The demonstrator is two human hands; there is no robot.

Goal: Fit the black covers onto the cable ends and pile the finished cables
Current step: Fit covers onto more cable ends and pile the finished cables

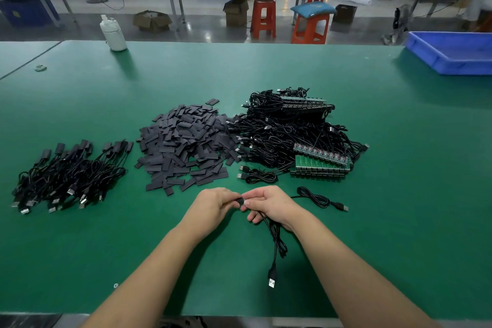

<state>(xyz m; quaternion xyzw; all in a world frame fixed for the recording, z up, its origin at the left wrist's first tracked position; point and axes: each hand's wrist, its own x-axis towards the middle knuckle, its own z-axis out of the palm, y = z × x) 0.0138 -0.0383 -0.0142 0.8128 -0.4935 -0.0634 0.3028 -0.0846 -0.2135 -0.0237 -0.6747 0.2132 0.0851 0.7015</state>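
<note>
Head view showed both hands, left hand (213,202) and right hand (269,205), fingers clamped on one cover (241,201) and cable (275,242) above the tabletop (399,168).

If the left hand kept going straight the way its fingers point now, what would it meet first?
The left hand points rightward at the right hand, so it would meet those fingers almost at once; both pinch the black cover between them.

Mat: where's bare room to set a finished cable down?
Bare mat right of the raw cable heap, up to the blue bin; also behind the piles towards the bottle, and near the edge left of the left hand. Crowded: finished pile, covers and heap run nearly together.
</note>
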